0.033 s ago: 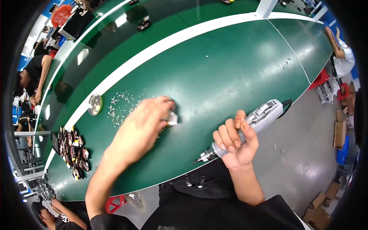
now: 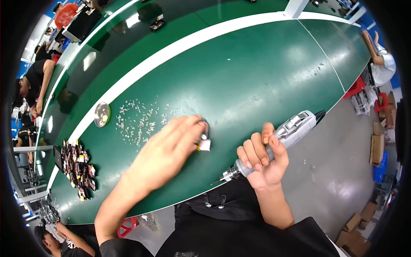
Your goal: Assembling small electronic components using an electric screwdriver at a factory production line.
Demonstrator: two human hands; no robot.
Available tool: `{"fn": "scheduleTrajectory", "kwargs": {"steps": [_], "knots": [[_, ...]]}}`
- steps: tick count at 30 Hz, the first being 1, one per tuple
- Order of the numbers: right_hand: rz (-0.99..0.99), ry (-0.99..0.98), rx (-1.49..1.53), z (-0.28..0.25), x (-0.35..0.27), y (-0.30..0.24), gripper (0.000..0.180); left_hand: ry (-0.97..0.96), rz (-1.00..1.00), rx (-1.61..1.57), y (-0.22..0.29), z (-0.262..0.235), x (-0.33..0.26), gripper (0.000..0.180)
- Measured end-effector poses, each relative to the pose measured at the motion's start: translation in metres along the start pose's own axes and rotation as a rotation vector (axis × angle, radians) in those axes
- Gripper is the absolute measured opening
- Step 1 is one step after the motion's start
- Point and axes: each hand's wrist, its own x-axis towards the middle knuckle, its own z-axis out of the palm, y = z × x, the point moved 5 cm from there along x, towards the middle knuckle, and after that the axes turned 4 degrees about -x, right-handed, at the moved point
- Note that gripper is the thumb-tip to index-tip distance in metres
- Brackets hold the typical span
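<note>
Green tabletop (image 2: 257,64): near edge curves past the person's front; white strip (image 2: 205,34) bounds the far side. Widest open stretch lies right and far of the left hand.
Left hand (image 2: 169,143): over the near middle of the tabletop, fingers bent and close together, pinching a small part (image 2: 205,145) with a white face and a bit of yellow; thumb hidden, slight blur.
Small part: at the left fingertips, right side of that hand; can't tell if it touches the table.
Right hand (image 2: 266,160): fingers curled round a grey power screwdriver (image 2: 295,128), at the near edge, right of the left hand.
Screwdriver: tilted, bit pointing left and near, cord (image 2: 320,115) at the far right end; can't tell if the bit touches the edge.
Round dish (image 2: 101,106): left, by the white strip; small pale yellowish pieces inside.
White bits (image 2: 137,124): loose scatter between dish and left hand.
Dark parts (image 2: 79,169): heaped left, nearer than the dish, some yellow spots.
</note>
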Motion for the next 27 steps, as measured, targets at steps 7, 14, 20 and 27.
{"fn": "scheduleTrajectory", "kwargs": {"steps": [7,14,20,27], "knots": [[0.053,-0.012,-0.019,-0.003,-0.024,-0.005,0.014,0.021,0.028,-0.089,0.027,0.038,0.001,0.049],[0.116,-0.031,0.015,-0.004,-0.039,0.001,0.011,0.140,-0.033,-0.144,0.029,0.041,0.009,0.029],[0.210,-0.011,-0.033,0.004,-0.051,0.015,0.016,0.137,-0.202,-0.193,0.030,0.037,0.018,0.030],[0.253,0.035,-0.081,0.006,-0.057,0.027,0.013,0.131,-0.098,-0.045,0.033,0.045,0.018,0.020]]}}
